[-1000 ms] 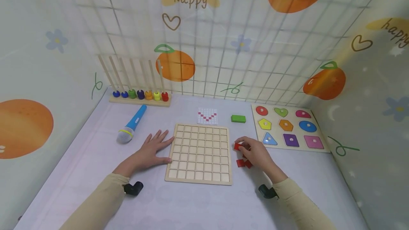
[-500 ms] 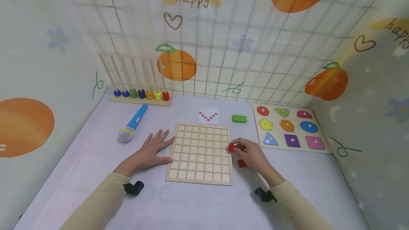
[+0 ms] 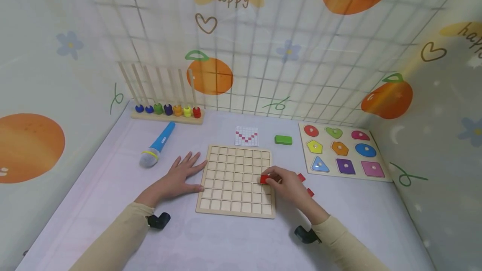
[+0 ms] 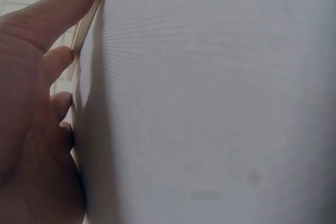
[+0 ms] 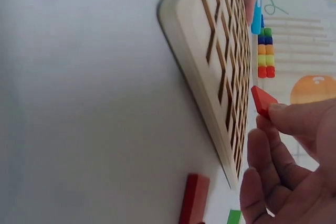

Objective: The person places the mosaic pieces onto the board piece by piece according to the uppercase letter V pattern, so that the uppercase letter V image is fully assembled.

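A pale wooden grid board (image 3: pixel 236 179) (image 5: pixel 215 61) lies in the middle of the table. My right hand (image 3: pixel 288 185) (image 5: pixel 286 150) pinches a small red square tile (image 3: pixel 265 179) (image 5: pixel 263 101) over the board's right side. More red tiles (image 3: pixel 301 177) (image 3: pixel 310 192) (image 5: pixel 195 199) lie on the table just right of the board. My left hand (image 3: pixel 180 175) (image 4: pixel 37 103) rests flat with straight fingers against the board's left edge (image 4: pixel 86 19). A small card with a red pattern (image 3: pixel 247 136) lies beyond the board.
A green block (image 3: pixel 283 139), a shape puzzle board (image 3: pixel 342 152) at the right, a blue toy microphone (image 3: pixel 157 145), and a peg rack with coloured beads (image 3: pixel 167 111) at the back. Patterned walls close in the table on three sides.
My right hand lifted a red tile from the pile beside the board and carried it left over the board's right columns. The left hand stayed put.
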Demonstrator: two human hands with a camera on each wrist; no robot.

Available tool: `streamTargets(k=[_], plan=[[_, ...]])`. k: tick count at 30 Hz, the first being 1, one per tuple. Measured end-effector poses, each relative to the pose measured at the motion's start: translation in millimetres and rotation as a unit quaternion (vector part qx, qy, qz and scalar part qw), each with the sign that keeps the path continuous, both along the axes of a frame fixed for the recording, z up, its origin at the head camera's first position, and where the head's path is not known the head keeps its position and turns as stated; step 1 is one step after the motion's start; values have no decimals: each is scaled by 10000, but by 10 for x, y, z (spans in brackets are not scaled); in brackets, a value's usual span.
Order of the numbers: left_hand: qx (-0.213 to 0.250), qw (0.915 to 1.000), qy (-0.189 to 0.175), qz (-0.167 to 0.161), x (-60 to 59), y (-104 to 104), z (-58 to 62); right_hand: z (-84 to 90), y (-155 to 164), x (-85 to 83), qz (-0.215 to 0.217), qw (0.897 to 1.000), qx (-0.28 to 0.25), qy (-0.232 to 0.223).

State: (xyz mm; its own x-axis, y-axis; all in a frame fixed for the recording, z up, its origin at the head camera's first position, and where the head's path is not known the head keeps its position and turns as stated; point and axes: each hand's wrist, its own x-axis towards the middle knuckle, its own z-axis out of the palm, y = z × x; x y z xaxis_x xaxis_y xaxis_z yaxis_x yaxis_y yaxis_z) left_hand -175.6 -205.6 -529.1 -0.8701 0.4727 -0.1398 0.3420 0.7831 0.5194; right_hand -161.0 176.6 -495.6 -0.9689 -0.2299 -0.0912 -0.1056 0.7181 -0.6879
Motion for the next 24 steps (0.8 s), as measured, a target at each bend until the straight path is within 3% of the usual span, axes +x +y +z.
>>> streamTargets(k=[24], plan=[[-40, 10000, -52, -3, 1, 7, 14, -57, -393, 171, 923, 9950, -384, 37]])
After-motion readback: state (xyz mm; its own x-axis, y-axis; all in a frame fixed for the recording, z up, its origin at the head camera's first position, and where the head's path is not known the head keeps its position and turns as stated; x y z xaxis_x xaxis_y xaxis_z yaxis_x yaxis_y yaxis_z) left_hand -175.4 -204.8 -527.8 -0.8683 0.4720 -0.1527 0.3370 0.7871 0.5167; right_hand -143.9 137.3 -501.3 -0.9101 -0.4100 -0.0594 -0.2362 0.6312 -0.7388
